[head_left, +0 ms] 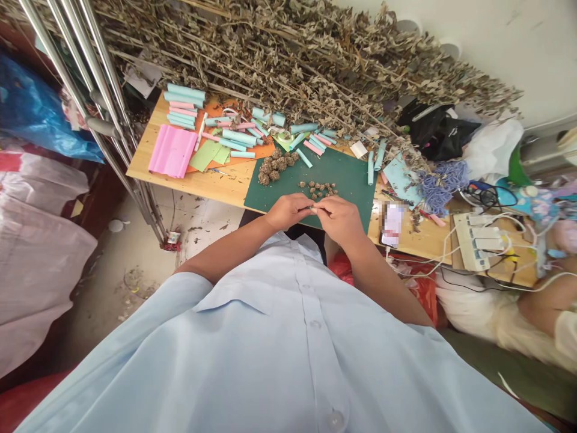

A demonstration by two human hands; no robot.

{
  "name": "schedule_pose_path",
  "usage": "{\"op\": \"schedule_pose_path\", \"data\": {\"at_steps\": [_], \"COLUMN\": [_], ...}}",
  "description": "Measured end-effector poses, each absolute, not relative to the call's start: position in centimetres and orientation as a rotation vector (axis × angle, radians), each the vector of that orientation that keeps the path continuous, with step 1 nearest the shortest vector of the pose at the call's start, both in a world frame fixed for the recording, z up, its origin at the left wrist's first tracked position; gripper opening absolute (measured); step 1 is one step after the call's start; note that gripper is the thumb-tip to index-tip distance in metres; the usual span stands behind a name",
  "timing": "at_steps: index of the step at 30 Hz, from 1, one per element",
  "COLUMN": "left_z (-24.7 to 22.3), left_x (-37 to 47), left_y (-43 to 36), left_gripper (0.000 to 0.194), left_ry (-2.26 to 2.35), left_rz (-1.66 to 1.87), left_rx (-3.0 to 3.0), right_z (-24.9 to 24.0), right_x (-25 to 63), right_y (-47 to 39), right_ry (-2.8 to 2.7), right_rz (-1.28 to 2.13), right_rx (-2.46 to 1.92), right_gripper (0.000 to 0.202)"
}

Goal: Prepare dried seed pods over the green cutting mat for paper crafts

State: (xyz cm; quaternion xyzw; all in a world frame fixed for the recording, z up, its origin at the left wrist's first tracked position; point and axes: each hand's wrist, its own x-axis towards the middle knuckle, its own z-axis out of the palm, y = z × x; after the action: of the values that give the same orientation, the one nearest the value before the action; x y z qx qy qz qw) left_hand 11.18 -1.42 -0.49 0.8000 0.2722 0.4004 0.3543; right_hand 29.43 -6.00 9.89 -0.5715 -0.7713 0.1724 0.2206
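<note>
The small piece [312, 208] being worked was at the meeting fingertips, over the near edge of the green mat [356, 174]; so little of it showed that its shape and material could not be told. If it matched the small brown lumps [318, 190] lying on the mat just beyond the fingers, it was probably very light, dry and rough rather than slippery, and apt to crumble under a hard squeeze. A gentle pinch around its sides, between thumb and forefinger, seemed the safest hold. The larger brown balls [274, 165], heaped toward the mat's far left corner, looked knobbly and just as light, best taken singly around the middle.

The left hand [288, 210] and right hand [340, 219] met tip to tip above the mat's near edge, thumbs and forefingers drawn together with hardly any gap, seemingly pinching the piece from both sides. The other fingers were curled, partly hidden, and no other object showed in either palm. Paper rolls [237, 141] lay beyond and left of the mat, and a phone [391, 225] lay to its right on the wooden surface [225, 189].
</note>
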Motion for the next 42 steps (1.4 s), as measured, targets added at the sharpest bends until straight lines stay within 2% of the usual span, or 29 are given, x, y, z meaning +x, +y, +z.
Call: {"op": "schedule_pose_path", "data": {"at_steps": [17, 27, 36, 42], "left_z": [-0.9, -0.5, -0.5, -0.9], "left_x": [11.4, 11.3, 11.3, 11.4], "left_y": [-1.3, -1.4, -1.4, -1.3], "left_gripper": [0.048, 0.046, 0.048, 0.046], "left_ry": [0.692, 0.659, 0.676, 0.674], "left_rz": [1.039, 1.033, 1.038, 1.066], "left_rx": [2.093, 2.059, 2.059, 2.065], "right_z": [12.1, 12.2, 11.9, 12.1], "right_x": [28.6, 29.8, 29.3, 29.2], "right_y": [-3.8, -4.7, -4.7, -4.8], "right_ry": [-2.487, -2.443, -2.392, -2.387], "right_rz": [0.463, 0.549, 0.452, 0.439], "right_rx": [-1.811, -1.589, -1.650, -1.684], "right_gripper": [0.018, 0.024, 0.016, 0.019]}}
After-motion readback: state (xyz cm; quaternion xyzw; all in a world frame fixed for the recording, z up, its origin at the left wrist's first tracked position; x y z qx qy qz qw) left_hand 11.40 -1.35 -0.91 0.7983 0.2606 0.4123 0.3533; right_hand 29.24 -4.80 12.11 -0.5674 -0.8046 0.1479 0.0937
